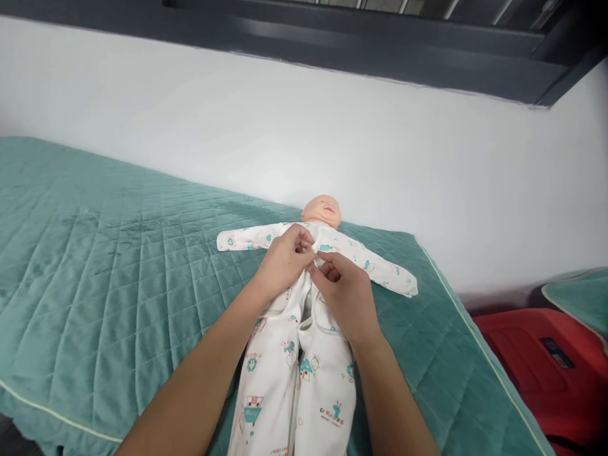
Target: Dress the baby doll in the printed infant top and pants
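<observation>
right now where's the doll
The baby doll in a white printed sleepsuit lies centre in the head view on the green quilted bedcover, head toward the white wall.

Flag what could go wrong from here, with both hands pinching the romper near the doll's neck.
1. The left hand and right hand pinch the romper edges close together; a snap could slip or pair up skewed.
2. The front gapes below them, so fabric may bunch.
3. The doll lies near the quilt's right edge; a tug might shift it that way.
</observation>
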Demonstrator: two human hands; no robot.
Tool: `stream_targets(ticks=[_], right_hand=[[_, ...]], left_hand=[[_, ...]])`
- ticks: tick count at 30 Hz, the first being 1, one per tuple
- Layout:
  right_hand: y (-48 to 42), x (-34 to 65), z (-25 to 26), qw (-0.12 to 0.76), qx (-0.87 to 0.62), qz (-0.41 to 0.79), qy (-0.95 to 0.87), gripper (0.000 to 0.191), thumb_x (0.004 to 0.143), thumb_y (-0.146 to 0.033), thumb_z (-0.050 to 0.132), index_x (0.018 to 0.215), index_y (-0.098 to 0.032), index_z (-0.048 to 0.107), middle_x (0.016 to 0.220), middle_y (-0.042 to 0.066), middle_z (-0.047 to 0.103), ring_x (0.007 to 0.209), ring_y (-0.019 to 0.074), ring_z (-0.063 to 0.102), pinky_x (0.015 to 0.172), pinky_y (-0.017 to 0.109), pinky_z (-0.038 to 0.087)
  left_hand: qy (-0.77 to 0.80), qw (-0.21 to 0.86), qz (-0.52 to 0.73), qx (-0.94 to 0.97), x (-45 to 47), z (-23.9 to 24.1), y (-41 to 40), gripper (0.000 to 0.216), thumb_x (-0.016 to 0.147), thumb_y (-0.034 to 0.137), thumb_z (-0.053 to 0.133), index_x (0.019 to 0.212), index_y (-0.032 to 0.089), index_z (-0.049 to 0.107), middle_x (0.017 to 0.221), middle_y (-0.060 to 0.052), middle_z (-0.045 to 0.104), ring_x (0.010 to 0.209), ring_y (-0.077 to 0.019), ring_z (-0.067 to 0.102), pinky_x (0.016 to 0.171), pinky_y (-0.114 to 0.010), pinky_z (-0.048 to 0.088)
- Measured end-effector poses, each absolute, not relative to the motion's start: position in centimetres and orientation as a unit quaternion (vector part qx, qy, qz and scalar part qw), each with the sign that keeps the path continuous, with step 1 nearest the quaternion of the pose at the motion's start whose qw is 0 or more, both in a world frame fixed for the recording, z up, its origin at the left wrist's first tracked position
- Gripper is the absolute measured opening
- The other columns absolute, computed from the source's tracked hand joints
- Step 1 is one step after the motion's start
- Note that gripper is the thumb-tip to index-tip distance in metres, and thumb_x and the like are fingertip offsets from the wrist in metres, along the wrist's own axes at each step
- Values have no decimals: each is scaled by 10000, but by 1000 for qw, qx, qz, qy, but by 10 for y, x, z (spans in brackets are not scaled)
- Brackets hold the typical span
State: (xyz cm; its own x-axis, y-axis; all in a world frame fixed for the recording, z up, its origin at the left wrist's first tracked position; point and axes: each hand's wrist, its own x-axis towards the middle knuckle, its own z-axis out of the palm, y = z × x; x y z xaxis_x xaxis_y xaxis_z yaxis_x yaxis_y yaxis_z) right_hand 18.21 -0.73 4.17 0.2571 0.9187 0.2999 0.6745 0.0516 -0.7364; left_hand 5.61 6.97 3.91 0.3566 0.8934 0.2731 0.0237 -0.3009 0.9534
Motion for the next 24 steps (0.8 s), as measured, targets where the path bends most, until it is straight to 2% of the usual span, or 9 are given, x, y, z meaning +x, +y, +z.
stream_targets(ticks=[6, 10, 14, 17, 21, 24], right_hand=[[-7, 182, 41, 416, -677, 140, -591, 199, 863, -353, 619, 999, -225, 690, 677, -44, 576, 629, 131, 522, 667, 281, 410], [-8, 181, 42, 399, -690, 143, -586, 229, 854, -367, 627, 1037, -233, 651, 686, -50, 591, 643, 138, 537, 675, 287, 412], [-10, 181, 43, 404, -686, 167, -582, 259, 847, -348, 620, 1081, -236, 630, 698, -53, 593, 633, 137, 530, 670, 287, 422], [-13, 182, 44, 404, -681, 172, -586, 289, 839, -329, 619, 1110, -231, 628, 728, -43, 611, 644, 141, 538, 681, 294, 428], [-18, 183, 48, 396, -681, 184, -587, 321, 839, -323, 613, 1148, -234, 596, 771, -32, 622, 654, 146, 546, 680, 299, 435], [-25, 183, 53, 391, -691, 183, -580, 296, 816, -327, 645, 1078, -231, 546, 781, -29, 621, 664, 151, 550, 657, 292, 432]], left_hand=[[345, 484, 460, 660, 60, 36, 73, 133, 722, 130, 531, 829, 204, 508, 740, 46, 547, 666, -91, 506, 619, -213, 394], [348, 534, 444, 630, 57, 39, 73, 144, 713, 156, 554, 824, 214, 484, 684, 64, 527, 576, -81, 472, 534, -204, 365], [362, 543, 410, 637, 52, 44, 72, 138, 710, 179, 570, 835, 214, 521, 614, 72, 514, 547, -86, 479, 528, -205, 380], [384, 518, 400, 651, 49, 46, 71, 138, 701, 184, 595, 835, 201, 570, 640, 56, 548, 578, -90, 507, 556, -206, 393], [343, 547, 378, 663, 40, 49, 70, 104, 752, 203, 586, 853, 179, 599, 700, 26, 610, 598, -87, 531, 593, -213, 416], [310, 562, 321, 697, 28, 54, 69, 137, 814, 287, 595, 870, 170, 639, 739, 0, 634, 625, -100, 552, 605, -227, 428]])
